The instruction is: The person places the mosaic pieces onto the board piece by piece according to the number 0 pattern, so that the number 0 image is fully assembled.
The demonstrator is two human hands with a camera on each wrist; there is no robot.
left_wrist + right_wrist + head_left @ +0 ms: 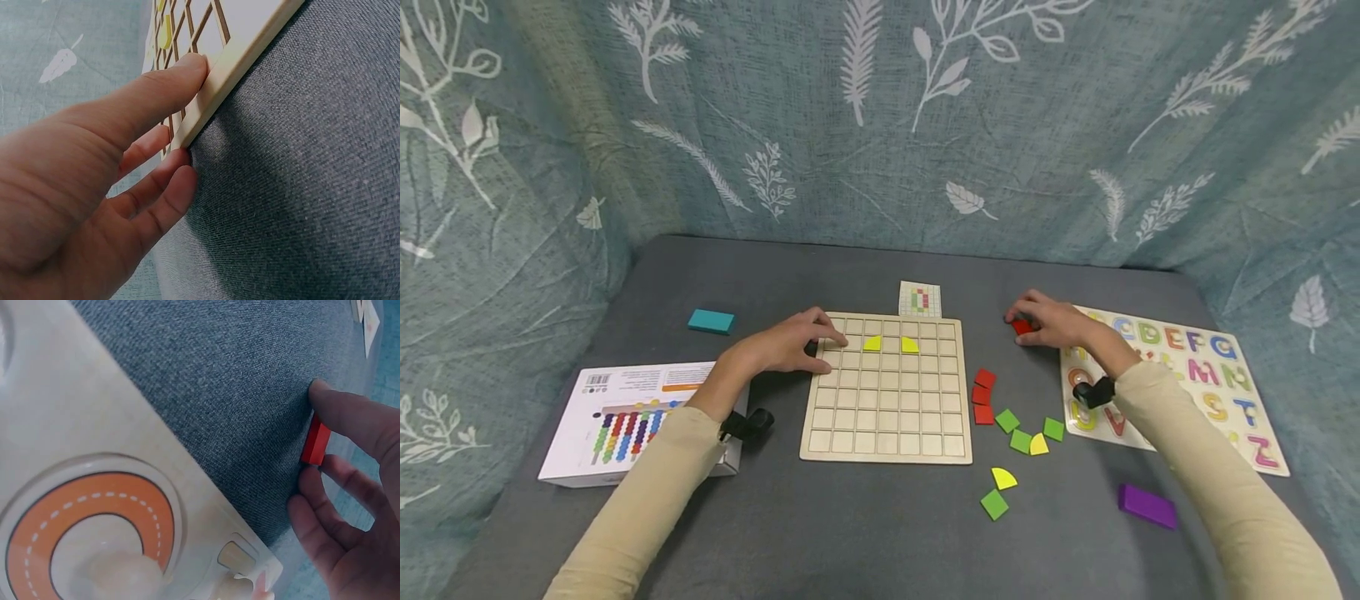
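A grey cloth-covered desk (865, 533) carries a wooden grid board (887, 417) at its middle. Left of the board lie a white box (617, 417) and, farther back, a teal block (711, 321). Behind the board lies a small pattern card (920, 299). Right of the board, red, green and yellow pieces (1011, 429) lie scattered, then an alphabet puzzle (1187, 383). A purple block (1147, 506) lies at the front right.

Grid board (886, 392), centre of frame: pale unfinished-looking wood, matt, smooth. Table cover (820, 525): grey woven cloth, rough weave. Red piece (315, 441), right edge of the right wrist view: painted, smooth, slight sheen. Alphabet board (1180, 385), right: pale wood, glossy coloured letters. Box (617, 421), lower left: printed card, smooth. Backdrop (880, 117): soft printed cloth.
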